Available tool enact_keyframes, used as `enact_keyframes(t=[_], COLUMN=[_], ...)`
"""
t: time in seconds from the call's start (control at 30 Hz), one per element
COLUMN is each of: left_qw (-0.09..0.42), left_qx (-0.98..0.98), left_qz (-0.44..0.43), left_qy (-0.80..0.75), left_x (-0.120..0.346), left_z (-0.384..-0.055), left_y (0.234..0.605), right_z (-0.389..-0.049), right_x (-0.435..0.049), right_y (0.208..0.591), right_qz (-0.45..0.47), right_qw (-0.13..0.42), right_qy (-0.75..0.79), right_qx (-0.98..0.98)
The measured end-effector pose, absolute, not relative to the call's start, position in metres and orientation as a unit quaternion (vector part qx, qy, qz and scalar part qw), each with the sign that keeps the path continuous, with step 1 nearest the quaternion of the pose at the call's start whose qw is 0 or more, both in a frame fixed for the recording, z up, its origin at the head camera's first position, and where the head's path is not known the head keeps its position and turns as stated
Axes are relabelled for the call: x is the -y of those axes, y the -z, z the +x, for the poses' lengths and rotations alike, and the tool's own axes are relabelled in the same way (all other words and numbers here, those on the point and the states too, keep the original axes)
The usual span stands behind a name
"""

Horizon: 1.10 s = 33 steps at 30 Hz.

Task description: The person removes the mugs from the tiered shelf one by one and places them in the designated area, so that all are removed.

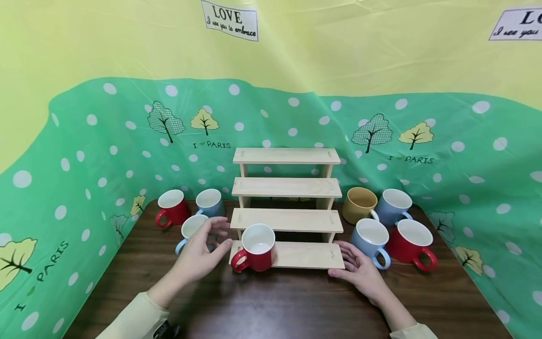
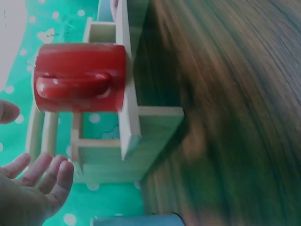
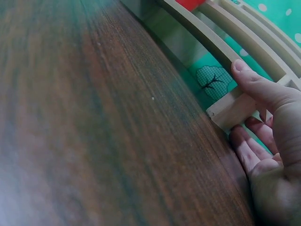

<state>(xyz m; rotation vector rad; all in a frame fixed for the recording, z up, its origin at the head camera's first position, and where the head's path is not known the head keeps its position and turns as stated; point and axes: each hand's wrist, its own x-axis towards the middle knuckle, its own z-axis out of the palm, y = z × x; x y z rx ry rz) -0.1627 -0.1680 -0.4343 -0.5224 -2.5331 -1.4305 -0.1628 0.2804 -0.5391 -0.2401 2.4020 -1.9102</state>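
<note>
A light wooden stepped shelf (image 1: 288,187) with several tiers stands at the table's middle. On the left end of its lowest tier sits an upright red mug (image 1: 263,259), white inside, its handle toward the front left. My left hand (image 1: 196,254) hovers just left of that mug, fingers spread and touching nothing; the left wrist view shows a gap between the fingers and the red mug (image 2: 80,66). At the lowest tier's right end, my right hand (image 1: 362,270) grips the shelf. In the right wrist view its thumb lies on the shelf (image 3: 233,110) edge, the other fingers bent around the side.
Left of the shelf stand a red mug (image 1: 179,211), a blue mug (image 1: 215,207) and another blue mug (image 1: 192,227) partly behind my left hand. To the right are a yellow mug (image 1: 355,212), two blue mugs and a red mug (image 1: 402,247). A patterned cloth (image 1: 292,108) hangs behind.
</note>
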Motion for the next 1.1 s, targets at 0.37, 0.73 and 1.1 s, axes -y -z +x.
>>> enact_keyframes(t=[0.37, 0.73, 1.1], left_qw=[0.054, 0.034, 0.031], left_qx=[0.846, 0.841, 0.85], left_qz=[-0.196, -0.211, -0.197], left_qy=[0.493, 0.497, 0.488], left_x=[0.15, 0.133, 0.124], left_z=[-0.156, -0.158, -0.159], left_y=[0.42, 0.427, 0.425], right_z=[-0.164, -0.164, -0.166], right_x=[-0.28, -0.281, -0.281], right_y=[0.536, 0.539, 0.54], right_qz=[-0.068, -0.081, -0.065], right_qw=[0.041, 0.041, 0.049], right_qy=[0.62, 0.618, 0.616], right_qx=[-0.78, -0.781, -0.783])
